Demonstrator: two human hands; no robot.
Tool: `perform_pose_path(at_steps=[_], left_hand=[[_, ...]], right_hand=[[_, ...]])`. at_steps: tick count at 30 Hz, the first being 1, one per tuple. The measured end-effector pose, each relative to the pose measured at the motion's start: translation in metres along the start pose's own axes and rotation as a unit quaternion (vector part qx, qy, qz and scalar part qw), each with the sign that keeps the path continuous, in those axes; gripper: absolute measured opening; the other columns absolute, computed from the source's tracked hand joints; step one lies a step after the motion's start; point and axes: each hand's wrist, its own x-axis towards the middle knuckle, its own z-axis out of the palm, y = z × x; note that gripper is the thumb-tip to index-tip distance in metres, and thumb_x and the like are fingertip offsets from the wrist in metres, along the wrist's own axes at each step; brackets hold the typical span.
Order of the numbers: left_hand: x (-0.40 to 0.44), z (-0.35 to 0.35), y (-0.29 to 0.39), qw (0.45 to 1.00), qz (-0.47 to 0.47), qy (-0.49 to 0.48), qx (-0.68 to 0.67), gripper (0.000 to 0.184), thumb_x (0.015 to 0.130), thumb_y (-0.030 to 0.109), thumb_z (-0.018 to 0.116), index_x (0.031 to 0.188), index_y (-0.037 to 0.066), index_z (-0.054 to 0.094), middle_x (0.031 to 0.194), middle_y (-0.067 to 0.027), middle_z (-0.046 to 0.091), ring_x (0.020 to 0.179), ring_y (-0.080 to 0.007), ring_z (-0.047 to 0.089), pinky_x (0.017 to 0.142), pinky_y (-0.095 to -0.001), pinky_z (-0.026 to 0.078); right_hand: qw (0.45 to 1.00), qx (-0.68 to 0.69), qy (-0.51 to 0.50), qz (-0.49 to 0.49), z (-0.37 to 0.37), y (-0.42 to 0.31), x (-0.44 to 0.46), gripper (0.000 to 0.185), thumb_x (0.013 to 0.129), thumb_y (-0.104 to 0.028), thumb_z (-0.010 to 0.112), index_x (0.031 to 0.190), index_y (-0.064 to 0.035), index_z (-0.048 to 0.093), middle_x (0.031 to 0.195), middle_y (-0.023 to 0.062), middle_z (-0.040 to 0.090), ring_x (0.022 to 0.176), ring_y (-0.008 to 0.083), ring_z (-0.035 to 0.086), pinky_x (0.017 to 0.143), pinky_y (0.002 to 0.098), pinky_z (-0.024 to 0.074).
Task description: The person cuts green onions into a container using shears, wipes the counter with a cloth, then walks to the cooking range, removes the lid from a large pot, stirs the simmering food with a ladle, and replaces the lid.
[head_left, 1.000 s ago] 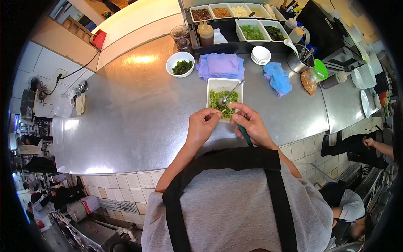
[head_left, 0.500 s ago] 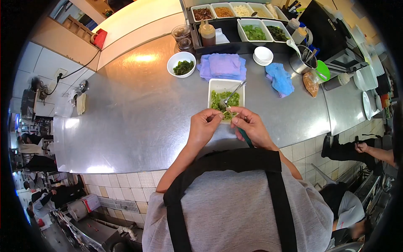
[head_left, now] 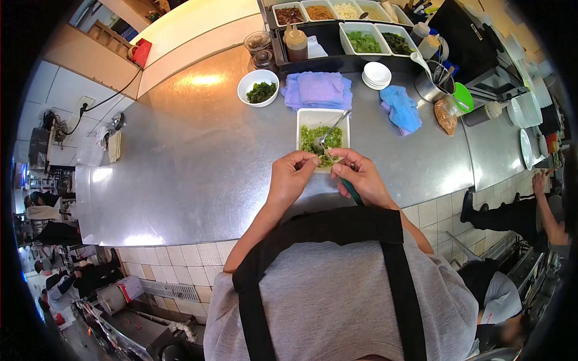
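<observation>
Left hand (head_left: pixel 294 176): thumb and forefinger brought together at the tips, other fingers curled in; whether a scrap is pinched between them is too small to tell.
Right hand (head_left: pixel 361 176): grasping a green-handled tool (head_left: pixel 350 190), whose handle slants from under the fingers back toward the black apron (head_left: pixel 319 224); its working end is hard to make out.
White container (head_left: pixel 309 118): just ahead of both hands, its near edge below the fingertips.
Chopped greens (head_left: pixel 309 139): in that container, beyond the fingertips.
Metal spoon (head_left: pixel 335 127): leaning in the container, bowl end down among the greens, handle pointing away from the hands to the right.
White bowl (head_left: pixel 265 103): ahead and to the left of the left hand, with dark leafy greens (head_left: pixel 261 91) inside.
Purple cloth (head_left: pixel 319 88): folded, straight ahead of the hands, past the container.
Blue cloth (head_left: pixel 400 111): crumpled, ahead and to the right of the right hand.
Small white dishes (head_left: pixel 377 73): stacked, farther ahead of the right hand, between the two cloths.
Steel counter (head_left: pixel 180 162): under the hands, stretching well out to the left.
</observation>
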Motion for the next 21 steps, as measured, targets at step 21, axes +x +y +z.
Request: perform_pose_path(at_steps=[21], left_hand=[[-0.002,0.0,0.0,1.0,-0.008,-0.019,-0.002,0.014,0.085,0.011,0.06,0.088,-0.001,0.066,0.073,0.0002,0.062,0.063,-0.0032,0.05,0.056,-0.0188,0.039]], right_hand=[[1.0,0.02,0.016,-0.01,0.003,0.002,0.0,0.029,0.089,-0.012,0.055,0.118,-0.0067,0.052,0.078,0.0045,0.057,0.049,0.008,0.049,0.041,0.0202,0.0377]])
